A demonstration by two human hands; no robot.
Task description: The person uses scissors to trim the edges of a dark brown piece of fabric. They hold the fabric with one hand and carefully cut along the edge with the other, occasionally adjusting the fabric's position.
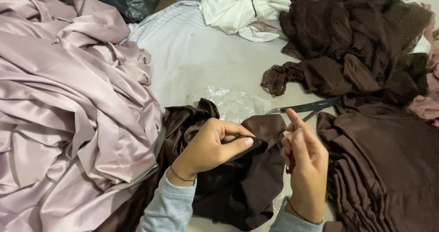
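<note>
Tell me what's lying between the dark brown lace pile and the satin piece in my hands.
In the head view, a pair of scissors and crumpled clear plastic lie on the table there.

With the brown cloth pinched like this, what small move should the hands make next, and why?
Probably bring the right hand, which grips a small red tool, closer to the fold of the brown satin cloth. The left hand already pinches that fold, and the tool is not touching it.

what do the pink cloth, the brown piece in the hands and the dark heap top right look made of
Pink cloth: likely satin, glossy sheen on soft folds. Brown piece: similar satin, duller shine. Dark heap: seems lace or net, see-through with ragged edges.
</note>
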